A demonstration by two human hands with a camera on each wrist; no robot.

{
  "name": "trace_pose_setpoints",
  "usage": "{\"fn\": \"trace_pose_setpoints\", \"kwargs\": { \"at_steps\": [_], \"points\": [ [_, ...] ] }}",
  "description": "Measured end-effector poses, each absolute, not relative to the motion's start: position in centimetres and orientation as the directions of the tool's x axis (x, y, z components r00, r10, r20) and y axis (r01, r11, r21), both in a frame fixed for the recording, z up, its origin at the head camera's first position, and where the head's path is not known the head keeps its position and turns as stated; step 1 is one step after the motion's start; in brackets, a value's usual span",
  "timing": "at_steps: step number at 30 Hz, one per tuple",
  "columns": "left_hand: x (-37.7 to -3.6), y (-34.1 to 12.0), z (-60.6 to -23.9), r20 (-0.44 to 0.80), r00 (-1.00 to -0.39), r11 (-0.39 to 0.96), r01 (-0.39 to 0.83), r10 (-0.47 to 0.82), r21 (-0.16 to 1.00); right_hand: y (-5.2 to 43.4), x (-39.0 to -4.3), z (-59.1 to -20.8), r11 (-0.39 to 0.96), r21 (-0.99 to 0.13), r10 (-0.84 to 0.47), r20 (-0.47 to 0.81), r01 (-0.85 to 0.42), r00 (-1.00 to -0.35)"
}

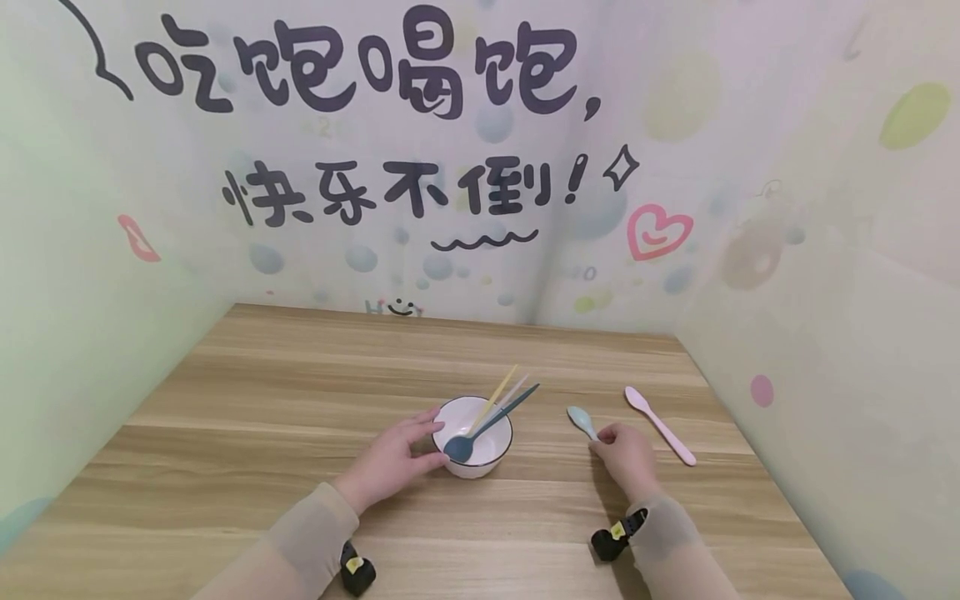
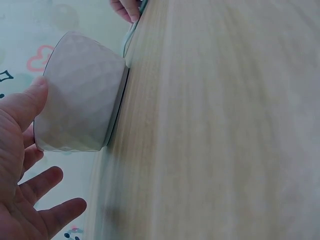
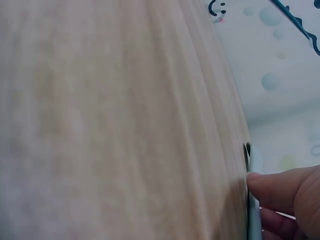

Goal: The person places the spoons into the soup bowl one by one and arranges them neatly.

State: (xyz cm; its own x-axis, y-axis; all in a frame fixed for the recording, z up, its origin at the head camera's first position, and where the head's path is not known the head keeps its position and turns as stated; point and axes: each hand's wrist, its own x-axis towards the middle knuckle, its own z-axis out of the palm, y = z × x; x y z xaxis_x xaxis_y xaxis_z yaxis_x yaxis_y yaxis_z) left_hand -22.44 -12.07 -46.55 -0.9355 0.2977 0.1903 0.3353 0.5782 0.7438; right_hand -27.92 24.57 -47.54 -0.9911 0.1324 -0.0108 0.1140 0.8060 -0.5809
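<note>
A white bowl [image 1: 474, 472] with a dark rim stands in the middle of the table, its outside faceted in the left wrist view. My left hand [image 1: 392, 460] holds the bowl's left side, thumb near the front and fingers farther back. Inside lean a dark blue spoon [image 1: 459, 449], a yellow handle [image 1: 497, 395] and a pale handle [image 1: 514, 387]; the lower ends of these two are partly hidden. To the right, my right hand [image 1: 628, 457] pinches a pale blue-green spoon [image 1: 581, 419] by its handle, low at the table. Its bowl end points away from me.
A pink spoon [image 1: 662, 427] lies on the wooden table [image 1: 300, 392] to the right of my right hand. Light printed walls [image 1: 832, 375] border the table at the back and both sides. Black wrist cameras [image 1: 611, 543] sit below both hands.
</note>
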Motion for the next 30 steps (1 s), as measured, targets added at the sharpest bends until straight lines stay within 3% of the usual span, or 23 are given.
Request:
{"fn": "trace_pose_setpoints", "kwargs": {
  "at_steps": [14, 23, 30],
  "points": [
    [-22.4, -12.1, -46.6, 0.193, -0.934, 0.563, 0.338, 0.302, 0.754, 24.8, -27.2, -47.4, 0.819, -0.568, 0.103, 0.001, 0.084, -0.995],
    [-22.5, -12.1, -46.7, 0.191, -0.936, 0.571, 0.333, 0.296, 0.750, 25.3, -27.5, -47.0, 0.881, -0.472, 0.024, 0.035, 0.004, -0.999],
    [-22.4, -12.1, -46.6, 0.188, -0.937, 0.571, 0.330, 0.293, 0.752, 26.5, -28.1, -46.7, 0.829, -0.552, 0.076, -0.048, 0.090, -0.996]
  ]
}}
